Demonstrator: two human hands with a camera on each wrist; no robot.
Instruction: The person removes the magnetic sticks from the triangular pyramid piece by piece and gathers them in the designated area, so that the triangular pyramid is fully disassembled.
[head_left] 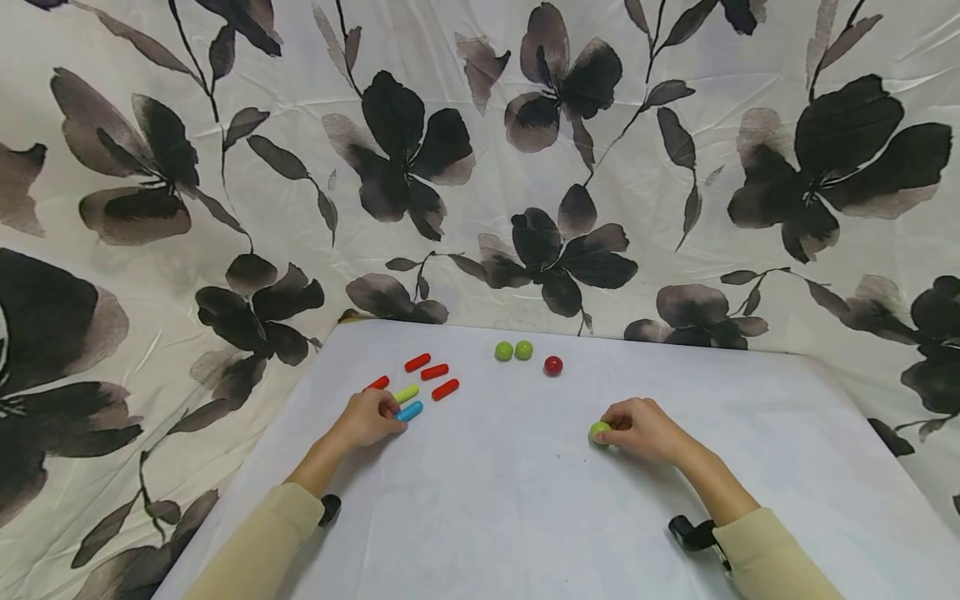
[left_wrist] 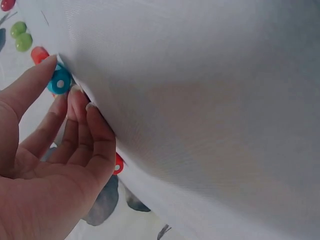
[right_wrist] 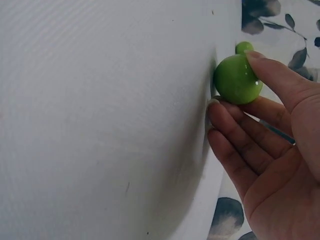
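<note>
At the left of the white table, my left hand (head_left: pixel 366 419) pinches a short blue rod (head_left: pixel 410 411) between thumb and fingers. In the left wrist view the end of the blue rod (left_wrist: pixel 59 83) faces the camera, with a pale round dot in its middle. Just beyond it lies a yellow-green rod (head_left: pixel 407 393), and several red rods (head_left: pixel 434 372) are spread around behind. To the right, my right hand (head_left: pixel 643 429) holds a glossy green ball (right_wrist: pixel 237 79) by thumb and fingertips, low over the tabletop.
Two more green balls (head_left: pixel 513 351) sit side by side near the table's back edge, with a red ball (head_left: pixel 552 366) to their right. A floral cloth (head_left: pixel 480 183) hangs behind the white-covered table (head_left: pixel 495 517). Black straps with small devices (head_left: pixel 692 533) show at both wrists.
</note>
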